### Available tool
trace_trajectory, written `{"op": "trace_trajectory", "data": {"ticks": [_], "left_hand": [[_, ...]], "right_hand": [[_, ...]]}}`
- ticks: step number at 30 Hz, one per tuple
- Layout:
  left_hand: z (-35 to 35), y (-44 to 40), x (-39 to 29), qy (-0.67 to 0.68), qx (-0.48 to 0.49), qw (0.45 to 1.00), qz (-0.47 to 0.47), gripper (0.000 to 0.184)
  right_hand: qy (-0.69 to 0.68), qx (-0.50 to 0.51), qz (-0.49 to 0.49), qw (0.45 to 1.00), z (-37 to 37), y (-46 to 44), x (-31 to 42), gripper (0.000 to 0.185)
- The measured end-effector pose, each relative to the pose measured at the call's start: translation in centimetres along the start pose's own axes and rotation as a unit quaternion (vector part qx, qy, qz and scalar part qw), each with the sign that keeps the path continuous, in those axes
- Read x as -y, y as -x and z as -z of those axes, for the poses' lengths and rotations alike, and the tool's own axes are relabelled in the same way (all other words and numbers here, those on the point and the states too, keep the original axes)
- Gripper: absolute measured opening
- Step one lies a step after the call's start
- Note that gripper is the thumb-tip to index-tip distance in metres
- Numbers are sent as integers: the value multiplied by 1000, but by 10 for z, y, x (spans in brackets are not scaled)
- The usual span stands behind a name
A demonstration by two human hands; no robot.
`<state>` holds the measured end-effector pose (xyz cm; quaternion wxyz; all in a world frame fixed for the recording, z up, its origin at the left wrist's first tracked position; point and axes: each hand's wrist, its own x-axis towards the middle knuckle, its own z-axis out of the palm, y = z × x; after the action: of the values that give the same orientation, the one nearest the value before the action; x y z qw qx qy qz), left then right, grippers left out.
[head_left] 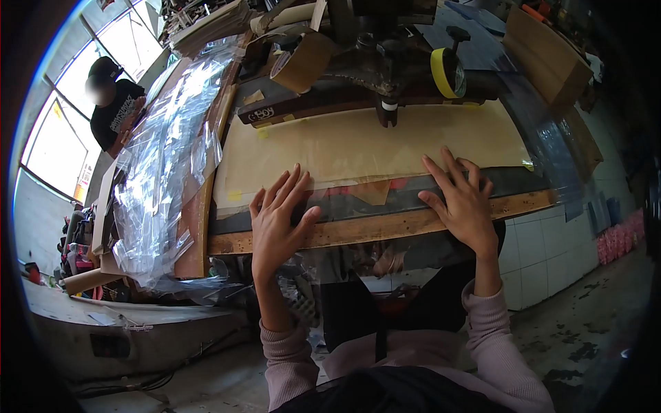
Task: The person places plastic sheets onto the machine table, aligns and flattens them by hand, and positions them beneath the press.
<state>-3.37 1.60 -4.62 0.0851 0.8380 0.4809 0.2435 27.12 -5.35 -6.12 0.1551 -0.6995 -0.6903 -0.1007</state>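
Head view: the wearer's two hands are reaching forward over the near edge of a table (385, 231).
Left grip (279, 224): it is standing wide, palm down, its spread fingers reaching onto the near-left part of a cream sheet (323, 141).
Right grip (463, 203): it is also standing wide, palm down, its fingertips lying near the cream sheet's front edge.
Clear film (344, 213): it is lying between the hands, over the table's front edge; its outline is showing too faintly to trace.
Machine (385, 69): it is standing behind, its dark bar running along the cream sheet's far side.
Tape: a brown roll (306, 63) and a yellow roll (441, 73) are hanging on the machine.
Left side: crumpled plastic (169, 148) is lying in a long heap; beyond it, a person (113, 124) in dark clothes is standing near the windows.
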Motion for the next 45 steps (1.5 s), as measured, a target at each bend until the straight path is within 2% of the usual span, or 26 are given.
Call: {"op": "trace_trajectory", "data": {"ticks": [4, 7, 10, 13, 15, 18, 21, 25, 31, 34, 45], "left_hand": [[-4, 0, -2, -21, -1, 1000, 17, 50], [-8, 1, -1, 15, -68, 998, 9, 43], [-7, 7, -2, 143, -119, 982, 41, 37], [-17, 35, -21, 167, -331, 926, 76, 23], [-37, 74, -30, 275, -394, 859, 175, 16], [-47, 104, -46, 407, -334, 825, 207, 14], [-36, 107, -56, 534, -174, 789, 249, 20], [-19, 96, -68, 509, -174, 811, 228, 26], [-23, 94, -63, 474, -168, 835, 223, 15], [-24, 98, -60, 427, -170, 852, 251, 13], [-26, 98, -55, 392, -209, 857, 262, 12]], "right_hand": [[3, 7, -7, 1000, 0, -1, 1, 63], [7, 7, -9, 1000, 1, -1, 1, 62], [6, 5, -10, 1000, 0, 0, 1, 62], [1, 8, -15, 1000, 2, -2, 3, 61], [-2, 12, -20, 1000, 4, -1, 4, 61], [-2, 1, -15, 1000, 2, -1, 3, 60], [6, -4, -13, 1000, 0, -1, 2, 60], [-1, 9, -16, 1000, 2, -2, 2, 60], [-7, 3, -11, 1000, 1, -2, 0, 61], [-8, 0, -11, 1000, 0, -2, 0, 61], [7, -30, 5, 1000, -3, -3, -1, 61]]}}
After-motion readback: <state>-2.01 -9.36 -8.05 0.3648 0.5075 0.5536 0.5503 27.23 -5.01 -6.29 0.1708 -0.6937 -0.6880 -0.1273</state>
